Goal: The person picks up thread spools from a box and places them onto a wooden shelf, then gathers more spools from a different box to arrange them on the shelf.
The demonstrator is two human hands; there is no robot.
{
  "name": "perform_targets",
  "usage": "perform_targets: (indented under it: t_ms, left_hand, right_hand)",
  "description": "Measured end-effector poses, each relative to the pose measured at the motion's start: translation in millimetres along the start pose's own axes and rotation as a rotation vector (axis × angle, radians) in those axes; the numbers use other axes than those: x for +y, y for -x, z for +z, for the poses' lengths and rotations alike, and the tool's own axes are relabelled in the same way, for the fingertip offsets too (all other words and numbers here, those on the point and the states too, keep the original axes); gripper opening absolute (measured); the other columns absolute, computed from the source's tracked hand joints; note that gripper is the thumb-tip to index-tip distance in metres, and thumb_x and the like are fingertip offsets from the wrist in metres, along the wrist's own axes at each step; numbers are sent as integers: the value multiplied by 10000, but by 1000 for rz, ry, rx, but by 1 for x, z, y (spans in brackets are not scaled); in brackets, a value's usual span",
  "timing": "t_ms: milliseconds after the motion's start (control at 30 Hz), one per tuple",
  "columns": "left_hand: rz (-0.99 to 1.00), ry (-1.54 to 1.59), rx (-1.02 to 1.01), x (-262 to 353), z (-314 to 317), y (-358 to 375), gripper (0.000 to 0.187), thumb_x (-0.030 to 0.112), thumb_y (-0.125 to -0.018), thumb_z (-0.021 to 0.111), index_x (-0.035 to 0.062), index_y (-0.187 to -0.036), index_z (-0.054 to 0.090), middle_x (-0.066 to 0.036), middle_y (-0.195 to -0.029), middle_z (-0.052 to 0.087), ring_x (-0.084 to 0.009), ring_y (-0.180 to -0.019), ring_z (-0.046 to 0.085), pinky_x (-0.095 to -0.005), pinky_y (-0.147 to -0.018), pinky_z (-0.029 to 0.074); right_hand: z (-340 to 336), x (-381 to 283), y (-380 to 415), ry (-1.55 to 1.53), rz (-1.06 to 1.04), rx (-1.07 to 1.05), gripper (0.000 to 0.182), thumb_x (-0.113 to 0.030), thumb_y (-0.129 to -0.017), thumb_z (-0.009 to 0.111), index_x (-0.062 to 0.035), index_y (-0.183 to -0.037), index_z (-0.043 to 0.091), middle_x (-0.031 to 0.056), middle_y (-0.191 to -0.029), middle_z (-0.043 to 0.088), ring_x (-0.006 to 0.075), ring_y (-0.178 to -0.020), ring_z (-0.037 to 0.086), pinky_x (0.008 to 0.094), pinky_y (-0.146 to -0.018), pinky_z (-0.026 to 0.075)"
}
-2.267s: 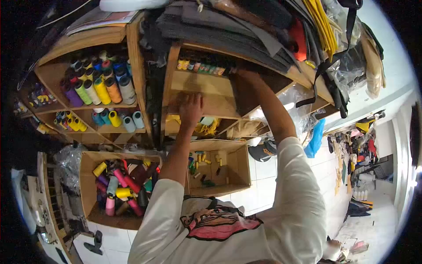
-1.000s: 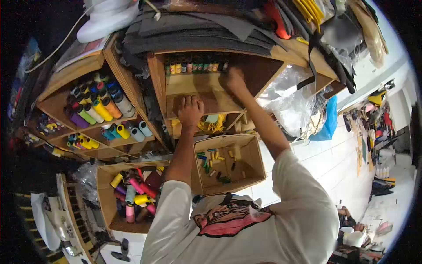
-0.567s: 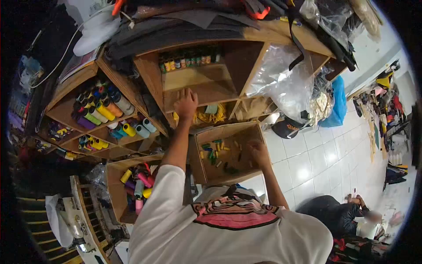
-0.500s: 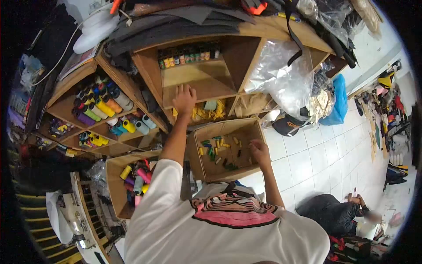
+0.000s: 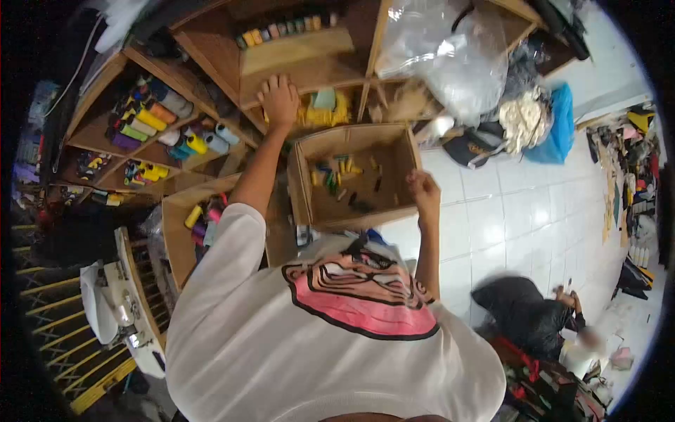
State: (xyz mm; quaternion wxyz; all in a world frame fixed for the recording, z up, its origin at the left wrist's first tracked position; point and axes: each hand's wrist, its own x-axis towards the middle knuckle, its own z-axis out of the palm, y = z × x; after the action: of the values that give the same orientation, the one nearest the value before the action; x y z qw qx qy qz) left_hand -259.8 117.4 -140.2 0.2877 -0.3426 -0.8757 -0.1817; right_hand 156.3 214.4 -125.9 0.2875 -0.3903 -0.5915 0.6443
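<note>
My left hand (image 5: 279, 102) lies on the front edge of a wooden shelf (image 5: 299, 69), its fingers spread. Behind it on that shelf stands a row of small thread spools (image 5: 288, 29). By the right rim of an open cardboard box (image 5: 402, 158) is my right hand (image 5: 423, 190), with its fingers curled together; whatever they may hold is too small to make out. Small green, yellow and dark spools (image 5: 344, 169) lie scattered on the bottom of the box.
Large thread cones (image 5: 151, 119) fill cubbies at left. A second carton (image 5: 179, 239) holds more cones. Yellow material (image 5: 337, 112) sits in a low compartment. Plastic bags (image 5: 450, 63), a dark cap (image 5: 467, 149) and a blue bag (image 5: 555, 126) are at right. Another person (image 5: 520, 309) is on the tiled floor.
The view has shifted, so shelves and box appear higher. My left hand's fingers are more spread on the shelf edge. My right hand has moved slightly outward to the box's right rim.
</note>
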Motion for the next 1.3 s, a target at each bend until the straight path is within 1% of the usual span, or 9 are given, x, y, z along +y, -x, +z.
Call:
perform_targets:
  t_ms: [200,267,367,433,500,567,733,933,1300]
  left_hand:
    - [39,270,84,58,-28,57,345,227,-980,507,58,-1281,502,-167,-1275,479,-322,-1153,462,-459,-906,436]
    - [-242,534,-573,70,-26,86,323,216,-976,530,66,-1261,510,-151,-1211,518,-288,-1057,508,-421,-860,448]
    - [-23,778,-791,61,39,179,150,148,-975,509,39,-1076,522,-90,-824,561,-167,-585,445,-430,-615,419]
    - [-112,838,-1097,35,112,258,155,210,-966,534,66,-1017,509,-74,-753,484,-148,-590,418,-426,-581,385]
    - [-95,494,-1630,39,140,282,312,189,-941,579,38,-1197,483,-144,-1081,509,-230,-811,500,-398,-750,423]
    - [-172,329,-1805,28,176,328,487,196,-926,607,20,-1341,424,-194,-1317,467,-289,-969,542,-397,-860,444]
    - [-167,-3,-1503,74,169,326,760,182,-924,591,44,-1525,147,-236,-1550,183,-376,-1222,460,-485,-970,426]
    - [-136,221,-1043,140,165,291,632,312,-939,556,85,-1473,305,-215,-1524,244,-410,-1331,340,-573,-1078,294]
    - [85,178,-1163,151,223,301,332,159,-887,588,91,-1212,596,-172,-1409,394,-388,-1312,327,-550,-1056,329]
  right_hand:
    - [-10,-11,12,-120,7,19,262,-192,-936,630,-26,-1138,614,22,-951,649,79,-840,555,224,-763,441]
    - [-20,8,10,-56,54,68,253,-184,-935,626,-30,-1135,618,24,-956,656,84,-853,560,233,-763,437]
    - [-23,10,22,4,160,124,237,-181,-938,611,-41,-1129,626,29,-958,667,103,-878,579,256,-742,431]
    - [-29,19,26,-2,221,129,239,-190,-941,606,-44,-1129,627,30,-953,669,111,-887,587,263,-739,431]
    - [-35,29,30,-46,224,127,227,-185,-954,589,-41,-1126,621,34,-967,664,113,-854,576,260,-731,433]
    - [-41,34,35,-74,222,128,218,-179,-961,580,-39,-1124,616,42,-977,660,114,-837,567,258,-724,434]
    - [-57,32,49,-104,255,159,195,-142,-964,580,2,-1094,597,75,-984,644,127,-849,560,256,-751,445]
    - [-75,43,54,-115,225,157,119,-108,-964,567,-8,-1021,599,97,-990,640,141,-851,576,268,-761,454]
    - [-88,49,34,-69,226,33,122,-102,-960,564,-8,-1036,578,92,-971,635,147,-843,558,284,-767,449]
